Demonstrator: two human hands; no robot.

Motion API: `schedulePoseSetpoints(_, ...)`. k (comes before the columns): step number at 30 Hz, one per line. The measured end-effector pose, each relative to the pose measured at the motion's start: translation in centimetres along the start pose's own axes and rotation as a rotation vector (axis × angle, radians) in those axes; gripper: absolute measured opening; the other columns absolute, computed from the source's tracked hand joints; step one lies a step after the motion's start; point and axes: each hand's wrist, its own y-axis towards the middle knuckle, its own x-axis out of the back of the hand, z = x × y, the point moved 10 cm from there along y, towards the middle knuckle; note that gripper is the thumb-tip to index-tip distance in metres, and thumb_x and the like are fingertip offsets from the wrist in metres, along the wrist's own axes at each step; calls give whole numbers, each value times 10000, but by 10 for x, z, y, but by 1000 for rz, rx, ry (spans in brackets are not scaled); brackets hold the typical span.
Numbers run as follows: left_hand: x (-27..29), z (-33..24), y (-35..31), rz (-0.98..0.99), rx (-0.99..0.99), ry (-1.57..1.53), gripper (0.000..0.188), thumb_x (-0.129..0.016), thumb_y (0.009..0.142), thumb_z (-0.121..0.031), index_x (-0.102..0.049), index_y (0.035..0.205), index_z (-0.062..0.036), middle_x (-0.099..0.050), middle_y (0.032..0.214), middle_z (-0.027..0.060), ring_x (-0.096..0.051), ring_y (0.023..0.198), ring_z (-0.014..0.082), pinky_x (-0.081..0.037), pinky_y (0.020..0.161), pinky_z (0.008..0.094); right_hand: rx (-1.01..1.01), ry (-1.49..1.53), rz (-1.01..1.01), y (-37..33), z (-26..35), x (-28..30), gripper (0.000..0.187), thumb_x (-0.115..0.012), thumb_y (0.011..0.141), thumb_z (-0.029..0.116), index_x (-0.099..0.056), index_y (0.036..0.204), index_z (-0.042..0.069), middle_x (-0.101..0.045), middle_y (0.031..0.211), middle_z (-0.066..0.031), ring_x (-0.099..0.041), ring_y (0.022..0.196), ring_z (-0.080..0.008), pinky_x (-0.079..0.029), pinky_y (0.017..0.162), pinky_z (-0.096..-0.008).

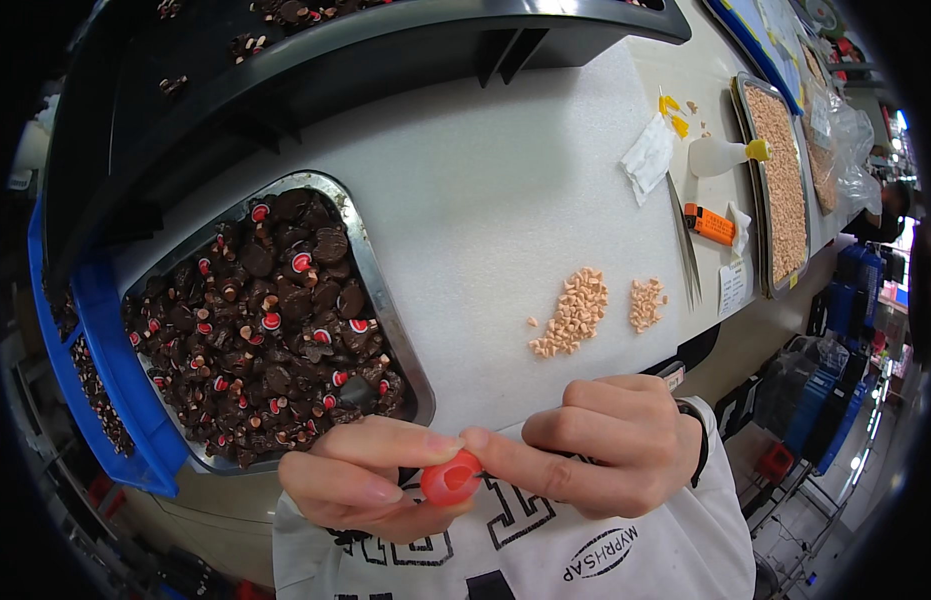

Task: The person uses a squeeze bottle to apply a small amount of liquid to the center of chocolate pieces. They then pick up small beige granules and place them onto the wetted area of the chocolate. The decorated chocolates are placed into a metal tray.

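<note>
Red glossy piece (451, 480), small and rounded, sits at the lower middle of the frame, held up in front of a white shirt (685, 545) with dark lettering. Of the two hands, the left hand (365, 470) pinches it, thumb above and fingers below. The right hand (610, 445) is half curled, its foremost fingertip meeting the left thumb at the piece's upper edge; a tiny dark tip shows beside the piece there, but I cannot tell whether the right fingers grip anything. A black band (703, 440) circles the right wrist.

At the left of the frame, a metal tray (373, 265) is heaped with dark brown pieces (255, 260), many carrying red-and-white or peach-coloured parts. Beyond its left side stands a blue bin (115, 375), and a large black bin (315, 95) spans the upper left.

Right of centre, two piles of peach-coloured pellets lie on a white sheet (465, 200) over the worktop (690, 75): a larger pile (575, 312) and, just beside it, a smaller pile (646, 305). Toward the upper right are metal tweezers (683, 240), an orange-and-black object (709, 224), a crumpled white wipe (647, 160), yellow bits (675, 117) and a pale bottle (715, 157) with a yellow cap. Its cap reaches a second tray (766, 240) full of similar pellets.
</note>
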Motion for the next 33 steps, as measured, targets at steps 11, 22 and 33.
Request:
schedulePoseSetpoints(11,-1,0,0,53,6,-58,600,-747,575,114,-338,998,-5,-544,950,291,-615,793,290,-515,653,268,40,25,107,2,2,-3,440,-560,578,104,-631,1002,6,-396,623,23,-399,499,-62,-321,380,-190)
schedulePoseSetpoints(22,-1,2,0,91,0,-174,601,-719,596,130,-314,1025,13,-506,999,356,-611,854,328,-523,659,283,14,48,146,0,1,-2,429,-552,616,100,-602,1024,-22,-403,648,12,-436,527,-67,-356,399,-192)
schedulePoseSetpoints(33,-4,4,1,143,63,-136,604,-710,633,114,-297,1066,26,-512,997,370,-629,841,340,-537,685,309,18,80,40,0,2,6,298,-569,660,78,-639,948,112,-470,657,-5,-452,496,-64,-372,383,-183)
